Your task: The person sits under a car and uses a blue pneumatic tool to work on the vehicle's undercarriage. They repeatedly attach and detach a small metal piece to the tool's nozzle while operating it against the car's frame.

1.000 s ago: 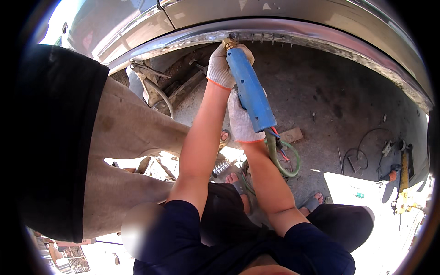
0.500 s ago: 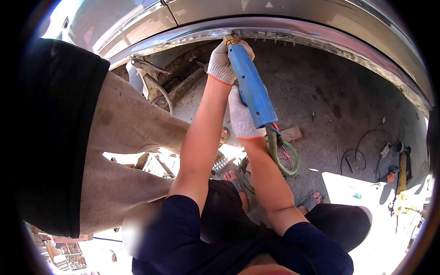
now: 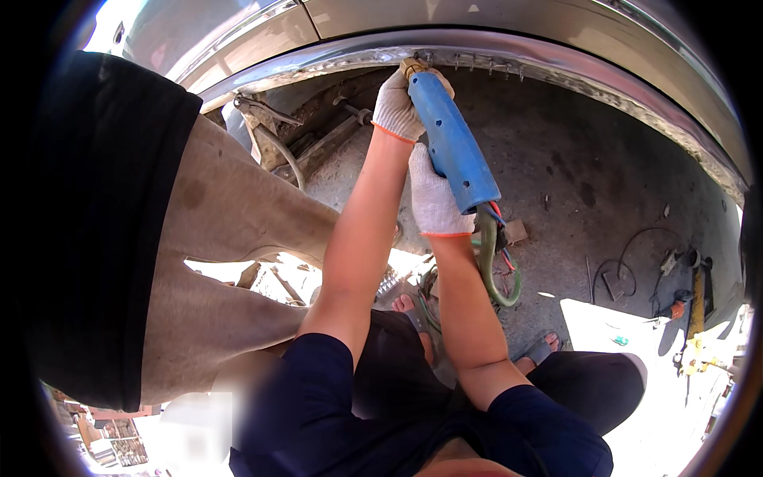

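a blue tool (image 3: 453,147) with a long plastic handle is held up against the curved metal edge (image 3: 556,60) of a car's wheel arch. its brass-coloured tip (image 3: 411,65) is set right at that edge, near the top of the view. the left hand (image 3: 397,107), in a white knit glove with an orange cuff, is closed around the upper end of the tool, just below the tip. the right hand (image 3: 433,199), gloved the same way, is closed around the lower part of the handle, beside the spot where a green hose (image 3: 489,262) and thin red and blue wires (image 3: 499,238) come out. the hose is looped downward toward the ground. both bare forearms are raised from dark blue sleeves at the bottom edge. to the left, another person's leg in grey-brown trousers (image 3: 230,270) is seen, close to the left forearm. on the stained concrete ground (image 3: 604,183) at the right, a yellow tool (image 3: 698,298) and loose cables (image 3: 628,254) are laid well apart from the hands.
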Demonstrator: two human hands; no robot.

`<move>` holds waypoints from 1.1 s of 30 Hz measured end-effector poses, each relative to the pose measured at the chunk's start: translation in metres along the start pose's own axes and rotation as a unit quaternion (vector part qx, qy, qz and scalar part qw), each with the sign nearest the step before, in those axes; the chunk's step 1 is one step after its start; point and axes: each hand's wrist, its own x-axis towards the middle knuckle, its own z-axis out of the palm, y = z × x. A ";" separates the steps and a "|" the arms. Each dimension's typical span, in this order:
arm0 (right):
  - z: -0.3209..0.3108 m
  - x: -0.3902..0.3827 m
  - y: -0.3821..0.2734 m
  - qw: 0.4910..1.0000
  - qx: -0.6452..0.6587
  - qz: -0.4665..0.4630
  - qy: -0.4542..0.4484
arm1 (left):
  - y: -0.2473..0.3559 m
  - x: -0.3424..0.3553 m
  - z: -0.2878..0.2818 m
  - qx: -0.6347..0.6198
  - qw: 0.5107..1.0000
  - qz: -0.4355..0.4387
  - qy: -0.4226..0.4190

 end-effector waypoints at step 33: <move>-0.122 -0.024 -0.013 0.877 0.287 0.352 -0.154 | -0.029 -0.032 -0.057 0.120 0.957 0.176 0.195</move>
